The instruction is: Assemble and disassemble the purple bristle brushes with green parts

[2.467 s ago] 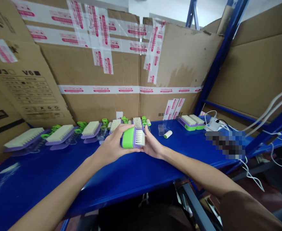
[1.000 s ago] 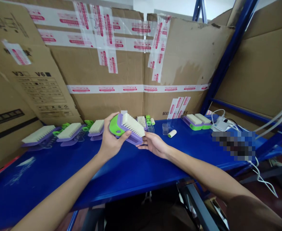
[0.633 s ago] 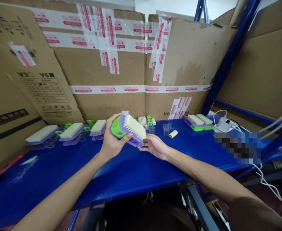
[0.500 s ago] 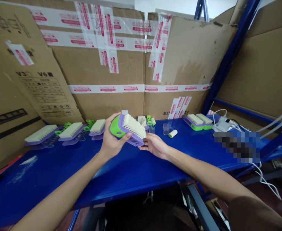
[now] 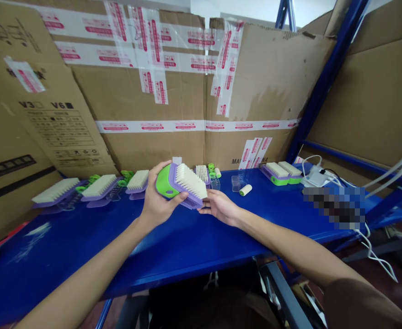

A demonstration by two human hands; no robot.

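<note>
From my remote place I see a blue worktop (image 5: 187,249), glossy, with a pale scraped mark at its left part. Behind it stands a wall of cardboard (image 5: 176,98), joined with white and red printed tape, and one more cardboard panel (image 5: 382,96) is at the right, past a slanted blue metal post (image 5: 324,80). Along the back edge there is a row of pale bristle brushes (image 5: 99,186) on purple bases, with green parts between some of them. Two brush blocks (image 5: 278,170) lie at the right back, near a white power adaptor (image 5: 313,176). A clear plastic piece (image 5: 236,183) and a small white roller (image 5: 245,190) lie beside each other.

The left hand (image 5: 157,196) is closed around a green and purple brush (image 5: 190,180), in the air above the worktop. The right hand (image 5: 222,206) touches the far end of it; its fingers are partly hidden, so I cannot tell if they really grip.

In the earliest picture the brush showed its green end towards me and its bristles pointed right; now it is turned, with bristles upward and the slotted purple side visible.
</note>
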